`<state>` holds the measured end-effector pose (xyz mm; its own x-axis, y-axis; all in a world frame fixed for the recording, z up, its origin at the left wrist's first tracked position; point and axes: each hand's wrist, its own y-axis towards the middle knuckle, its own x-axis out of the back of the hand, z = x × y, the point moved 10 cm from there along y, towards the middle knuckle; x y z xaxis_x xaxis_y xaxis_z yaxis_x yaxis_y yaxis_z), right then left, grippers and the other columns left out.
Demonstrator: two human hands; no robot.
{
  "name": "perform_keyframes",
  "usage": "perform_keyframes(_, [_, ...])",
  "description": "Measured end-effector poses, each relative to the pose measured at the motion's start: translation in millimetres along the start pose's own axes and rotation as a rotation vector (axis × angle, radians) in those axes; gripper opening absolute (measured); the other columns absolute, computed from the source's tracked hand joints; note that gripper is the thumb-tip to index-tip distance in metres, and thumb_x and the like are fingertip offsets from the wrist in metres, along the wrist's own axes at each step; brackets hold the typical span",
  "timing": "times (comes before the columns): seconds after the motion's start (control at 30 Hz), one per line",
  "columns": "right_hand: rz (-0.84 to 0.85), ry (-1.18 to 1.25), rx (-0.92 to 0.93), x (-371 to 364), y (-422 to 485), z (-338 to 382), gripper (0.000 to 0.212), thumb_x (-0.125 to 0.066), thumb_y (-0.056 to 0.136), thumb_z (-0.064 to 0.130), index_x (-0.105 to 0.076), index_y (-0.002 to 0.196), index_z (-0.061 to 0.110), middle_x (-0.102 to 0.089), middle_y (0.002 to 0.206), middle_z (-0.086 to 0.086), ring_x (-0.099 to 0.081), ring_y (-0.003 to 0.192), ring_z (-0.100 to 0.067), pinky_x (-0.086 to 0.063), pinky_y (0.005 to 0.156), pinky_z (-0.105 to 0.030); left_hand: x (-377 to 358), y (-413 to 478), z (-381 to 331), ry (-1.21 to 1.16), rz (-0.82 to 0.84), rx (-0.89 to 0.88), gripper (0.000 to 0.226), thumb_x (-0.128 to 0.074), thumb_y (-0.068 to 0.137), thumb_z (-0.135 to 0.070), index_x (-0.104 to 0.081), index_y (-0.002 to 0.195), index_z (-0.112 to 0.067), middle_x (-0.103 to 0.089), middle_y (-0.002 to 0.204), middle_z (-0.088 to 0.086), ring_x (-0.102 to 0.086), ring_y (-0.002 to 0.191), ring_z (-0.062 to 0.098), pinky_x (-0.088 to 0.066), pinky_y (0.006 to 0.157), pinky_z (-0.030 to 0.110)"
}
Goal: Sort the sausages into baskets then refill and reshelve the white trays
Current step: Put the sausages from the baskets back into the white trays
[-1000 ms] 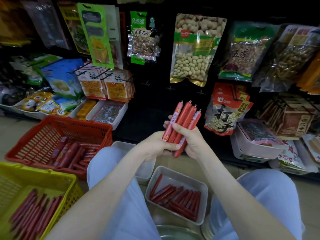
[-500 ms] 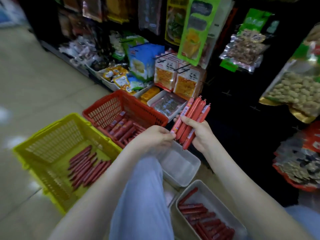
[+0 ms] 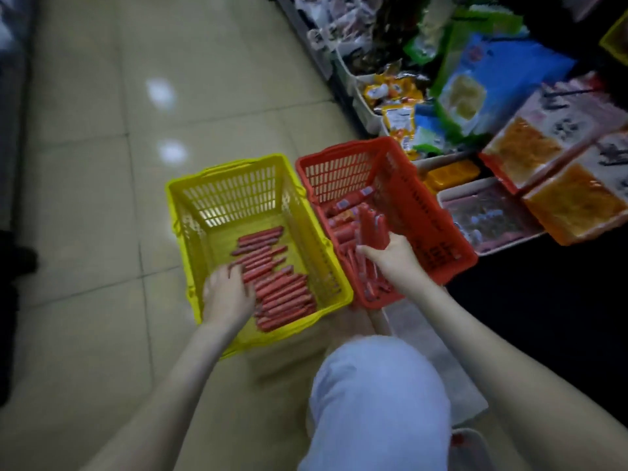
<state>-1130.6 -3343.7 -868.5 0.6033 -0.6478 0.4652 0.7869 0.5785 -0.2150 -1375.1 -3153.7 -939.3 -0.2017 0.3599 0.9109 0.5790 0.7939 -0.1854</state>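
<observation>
Step in hand: sorting, judged from the two part-filled baskets and the handful not yet dealt out; refilling and reshelving the trays look not yet begun.
Left hand (image 3: 227,294): lowered palm-down into the yellow basket (image 3: 234,193), fingertips on the near end of the row of sausages (image 3: 285,294). Motion blur prevents telling whether it pinches one sausage or lies flat on them.
Right hand (image 3: 390,254): fingers curled round a bundle of sausages (image 3: 372,227), held upright over the near half of the red basket (image 3: 339,175).
Yellow basket: stands on the tiled floor (image 3: 102,198), touching the red basket along one long side; its sausages lie side by side on the bottom.
Red basket: holds a looser heap of labelled sausages (image 3: 341,229), partly behind the right hand.
Next move: probably dealing the bundle out one by one, each sausage checked for kind before it goes to its basket. This calls for a steady hold by the right hand so that none slips into the wrong one.
White tray (image 3: 474,436): only a corner shows at the lower edge, beside the knee (image 3: 377,399); its contents cannot be read.
Hidden or unclear: what separates the two kinds of sausage, since the labels are smeared; the count in the bundle; the print on the snack packets (image 3: 571,205) on the shelf; anything under the knee.
</observation>
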Motion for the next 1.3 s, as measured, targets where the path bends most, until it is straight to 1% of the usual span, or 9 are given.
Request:
perform_keyframes(0.17, [0.313,-0.734,0.424,-158.1,42.3,0.9,0.04,-0.055,0.086,0.011,-0.057,0.125,0.023,-0.068,0.108,-0.01,-0.063,0.098,-0.031,-0.049,0.073,-0.037,-30.7,21.0,60.9,0.215,-0.006,0.0,0.071,-0.073,0.078,-0.036,-0.047,0.139,-0.01,-0.032,0.151,0.022,-0.022,0.142,0.038,-0.017,0.11,0.06])
perform_keyframes(0.27, [0.459,-1.05,0.715,-250.8,46.7,-15.0,0.036,-0.045,0.076,0.01,-0.069,0.102,0.009,-0.068,0.078,-0.01,-0.067,0.07,-0.029,-0.049,0.053,-0.03,-50.1,41.4,79.0,0.321,-0.01,-0.049,0.078,-0.069,0.075,-0.045,-0.043,0.143,-0.014,-0.028,0.153,0.02,-0.022,0.142,0.034,-0.017,0.11,0.057])
perform_keyframes(0.5, [0.753,-1.333,0.694,-367.3,52.1,-138.8,0.042,-0.035,0.074,0.016,-0.073,0.092,0.014,-0.069,0.079,-0.003,-0.066,0.072,-0.019,-0.052,0.067,-0.03,-58.2,46.9,86.7,0.369,-0.157,-0.057,0.074,-0.042,0.079,-0.053,-0.042,0.144,-0.017,-0.023,0.156,0.014,-0.021,0.145,0.026,-0.019,0.113,0.05])
perform_keyframes(0.57, [0.74,-1.312,0.602,-376.1,64.0,-161.2,0.048,-0.04,0.089,0.021,-0.05,0.135,0.013,-0.058,0.126,-0.012,-0.054,0.119,-0.025,-0.038,0.102,-0.044,-56.8,48.2,87.6,0.382,-0.171,-0.042,0.073,-0.042,0.079,-0.051,-0.044,0.143,-0.016,-0.024,0.156,0.015,-0.021,0.145,0.026,-0.02,0.112,0.051])
perform_keyframes(0.63, [0.92,-1.24,0.444,-381.2,64.0,-188.4,0.084,-0.052,0.09,0.047,-0.005,0.153,0.017,-0.014,0.158,-0.011,-0.011,0.146,-0.024,-0.003,0.116,-0.049,-60.8,50.3,88.5,0.419,-0.153,-0.035,0.074,-0.042,0.079,-0.051,-0.044,0.143,-0.016,-0.024,0.156,0.015,-0.022,0.145,0.026,-0.019,0.111,0.051])
perform_keyframes(0.77, [1.176,-1.391,0.438,-371.5,49.6,-198.1,0.126,-0.065,0.069,0.069,0.028,0.144,0.03,0.032,0.152,0.0,0.024,0.143,-0.024,0.014,0.112,-0.057,-70.7,48.0,94.7,0.479,-0.077,-0.008,0.074,-0.046,0.079,-0.053,-0.043,0.144,-0.015,-0.027,0.155,0.015,-0.023,0.145,0.027,-0.018,0.111,0.054])
perform_keyframes(0.93, [0.952,-1.314,0.611,-311.4,46.8,-118.2,0.079,-0.047,0.094,0.017,0.007,0.152,0.021,0.012,0.16,-0.008,0.01,0.147,-0.024,0.002,0.118,-0.045,-77.2,46.8,97.1,0.551,0.115,0.055,0.076,-0.052,0.079,-0.056,-0.044,0.143,-0.016,-0.028,0.155,0.014,-0.023,0.145,0.028,-0.007,0.112,0.058])
perform_keyframes(1.07, [0.522,-1.072,0.861,-201.6,33.1,-25.2,0.071,-0.076,0.059,0.014,-0.058,0.127,0.006,-0.059,0.129,-0.015,-0.058,0.119,-0.028,-0.046,0.097,-0.042,-57.8,44.9,53.9,0.455,0.142,0.138,0.076,-0.055,0.082,-0.05,-0.034,0.148,-0.018,-0.017,0.157,0.018,-0.008,0.146,0.036,0.012,0.107,0.064])
perform_keyframes(1.3, [0.077,-0.984,0.475,52.6,-46.6,-18.3,0.049,-0.045,0.079,0.021,-0.06,0.123,0.005,-0.064,0.118,-0.013,-0.061,0.109,-0.03,-0.051,0.093,-0.041,-28.6,6.7,-244.5,0.318,0.043,-0.535,0.063,-0.046,0.09,-0.027,-0.028,0.149,-0.014,-0.024,0.154,0.02,-0.024,0.142,0.033,-0.016,0.115,0.047])
